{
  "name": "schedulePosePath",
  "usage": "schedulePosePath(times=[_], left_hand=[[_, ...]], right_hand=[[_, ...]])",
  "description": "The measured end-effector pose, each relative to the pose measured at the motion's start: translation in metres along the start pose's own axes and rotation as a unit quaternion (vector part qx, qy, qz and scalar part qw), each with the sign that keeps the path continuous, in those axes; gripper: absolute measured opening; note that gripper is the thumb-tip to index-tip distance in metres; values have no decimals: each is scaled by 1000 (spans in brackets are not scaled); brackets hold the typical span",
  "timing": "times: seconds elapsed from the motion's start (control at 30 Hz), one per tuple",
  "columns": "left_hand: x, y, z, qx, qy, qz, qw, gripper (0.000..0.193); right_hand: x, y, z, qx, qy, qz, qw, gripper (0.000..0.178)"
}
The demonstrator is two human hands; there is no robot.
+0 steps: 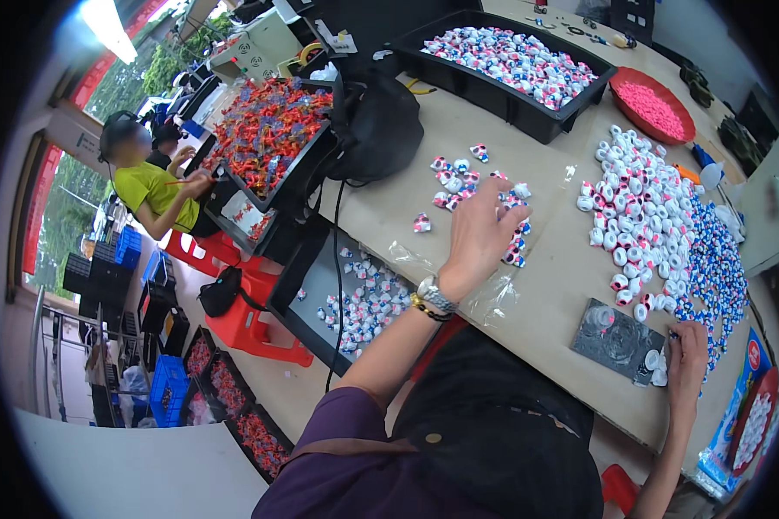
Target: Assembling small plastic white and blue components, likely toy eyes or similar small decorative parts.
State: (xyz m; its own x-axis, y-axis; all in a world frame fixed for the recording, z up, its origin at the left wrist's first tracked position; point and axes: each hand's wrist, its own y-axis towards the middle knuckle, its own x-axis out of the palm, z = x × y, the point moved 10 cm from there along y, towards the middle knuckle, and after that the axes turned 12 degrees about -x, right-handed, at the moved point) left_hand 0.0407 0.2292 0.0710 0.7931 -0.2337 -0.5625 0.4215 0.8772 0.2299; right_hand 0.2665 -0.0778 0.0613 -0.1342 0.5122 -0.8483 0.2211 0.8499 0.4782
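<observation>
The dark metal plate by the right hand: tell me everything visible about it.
The dark metal plate is a flat grey slab, roughly rectangular, lying skewed on the tan table near its front edge. Its top looks dull and scuffed, with shallow round recesses pressed into it. Several small white caps sit at its right end, where the right hand rests its fingertips on them. The heap of white parts lies just beyond it. The left hand is well away, over a smaller pile.
</observation>
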Motion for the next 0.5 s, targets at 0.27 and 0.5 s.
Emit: schedulePosePath(times=[0.27,0.5], left_hand=[[74,-93,48,-313,-576,-425,625,24],[113,-138,56,-319,-610,-507,519,37]], right_hand=[[-34,-17,12,203,137,55,968,15],[-28,-27,-6,198,256,67,944,15]])
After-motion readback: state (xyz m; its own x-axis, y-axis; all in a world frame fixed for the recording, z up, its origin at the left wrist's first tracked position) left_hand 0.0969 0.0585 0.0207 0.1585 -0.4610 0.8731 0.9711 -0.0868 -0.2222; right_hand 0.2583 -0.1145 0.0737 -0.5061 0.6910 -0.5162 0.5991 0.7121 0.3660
